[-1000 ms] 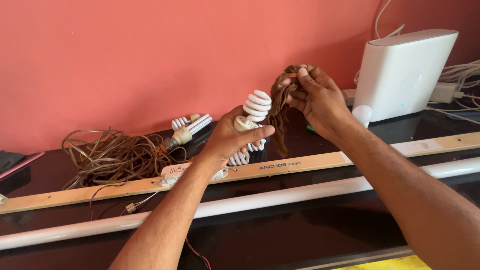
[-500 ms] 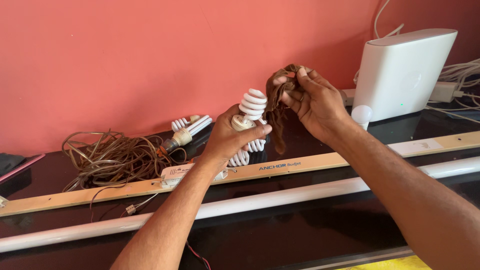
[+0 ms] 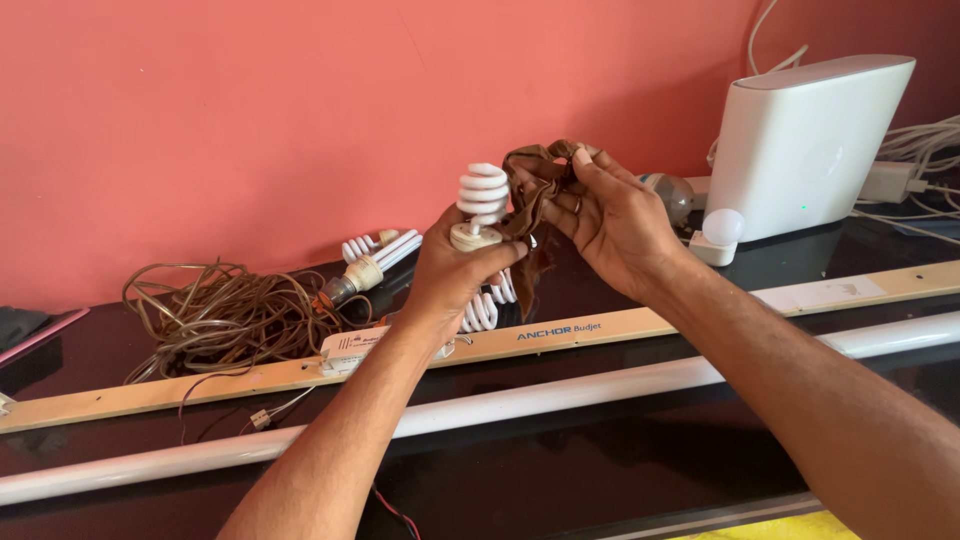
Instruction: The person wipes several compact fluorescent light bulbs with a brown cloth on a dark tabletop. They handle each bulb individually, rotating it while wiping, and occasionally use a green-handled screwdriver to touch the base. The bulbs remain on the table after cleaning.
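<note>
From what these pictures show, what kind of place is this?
Probably a home corner or small shop used for electrical repair. A long tube light lies on a dark glossy table, a tangle of brown wire sits against the red wall, and the left hand holds a spiral bulb.

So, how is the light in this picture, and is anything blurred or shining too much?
Head view: soft, even daylight, no hard shadows on the pink wall. The left hand with the spiral bulb and the right hand with the brown cloth are sharp. The black table reflects faintly; the white tube is bright, not washed out. The near forearms look large.
</note>
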